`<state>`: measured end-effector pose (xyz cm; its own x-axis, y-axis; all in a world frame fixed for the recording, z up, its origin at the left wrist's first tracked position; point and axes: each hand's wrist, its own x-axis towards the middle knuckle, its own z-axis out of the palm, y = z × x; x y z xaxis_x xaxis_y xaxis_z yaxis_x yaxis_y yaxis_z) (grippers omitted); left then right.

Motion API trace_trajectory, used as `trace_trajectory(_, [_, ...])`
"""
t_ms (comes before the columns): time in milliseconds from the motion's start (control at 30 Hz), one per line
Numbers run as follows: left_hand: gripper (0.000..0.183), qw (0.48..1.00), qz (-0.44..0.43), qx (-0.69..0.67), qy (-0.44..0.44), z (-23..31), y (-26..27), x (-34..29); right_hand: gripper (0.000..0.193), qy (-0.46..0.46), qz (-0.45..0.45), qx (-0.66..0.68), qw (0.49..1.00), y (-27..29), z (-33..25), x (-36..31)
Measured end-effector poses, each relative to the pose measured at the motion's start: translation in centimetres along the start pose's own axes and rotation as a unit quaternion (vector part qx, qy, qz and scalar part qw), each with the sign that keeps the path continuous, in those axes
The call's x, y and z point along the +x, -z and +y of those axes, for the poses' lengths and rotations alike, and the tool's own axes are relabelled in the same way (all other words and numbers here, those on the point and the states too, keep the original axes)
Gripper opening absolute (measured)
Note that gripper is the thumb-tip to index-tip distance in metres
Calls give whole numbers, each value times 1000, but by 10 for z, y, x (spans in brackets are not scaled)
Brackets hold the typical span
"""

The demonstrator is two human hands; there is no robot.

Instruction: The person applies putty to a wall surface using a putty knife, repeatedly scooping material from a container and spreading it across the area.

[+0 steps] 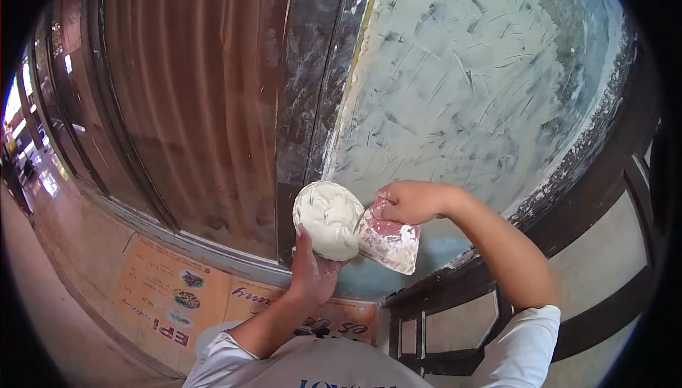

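Note:
My left hand [312,271] is closed around the lower side of a round container of off-white putty [327,217], its thumb lying along the near rim. Between the thumb and fingers of my right hand [410,202] is a flat red putty scraper [389,237], smeared with white along its broad edge. The scraper's left edge meets or nearly meets the container's right side. Beyond both hands rises a wall panel [455,82] covered in pale, streaky putty, with bare bluish-grey showing toward its right side.
A dark, putty-smudged post [312,68] borders the panel on the left. Past it is a glass pane [199,89] with brown curtain folds behind. Orange printed banners [167,292] lie low at the left. Dark wooden framework [604,207] stands close on the right.

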<state>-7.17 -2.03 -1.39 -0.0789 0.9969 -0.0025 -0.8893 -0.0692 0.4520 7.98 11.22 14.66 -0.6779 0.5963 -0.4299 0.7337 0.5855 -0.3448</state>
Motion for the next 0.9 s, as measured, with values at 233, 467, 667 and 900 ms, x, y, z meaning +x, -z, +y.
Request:
trace_trajectory(233, [66,999,23,6,41,-7,5,1,28,46,-17,71,996,-11,0,15])
trace_trajectory(467, [79,994,-82,19,68,4,7,-3,27,116,185,-157,963,13,-48,-29])
trace_trajectory(667, [84,991,-112,23,66,4,-1,-6,24,169,129,-111,971,-3,-28,-16])
trace_trajectory(900, [90,988,-136,41,55,10,-5,-6,22,154,160,-121,968,9,-32,-24])
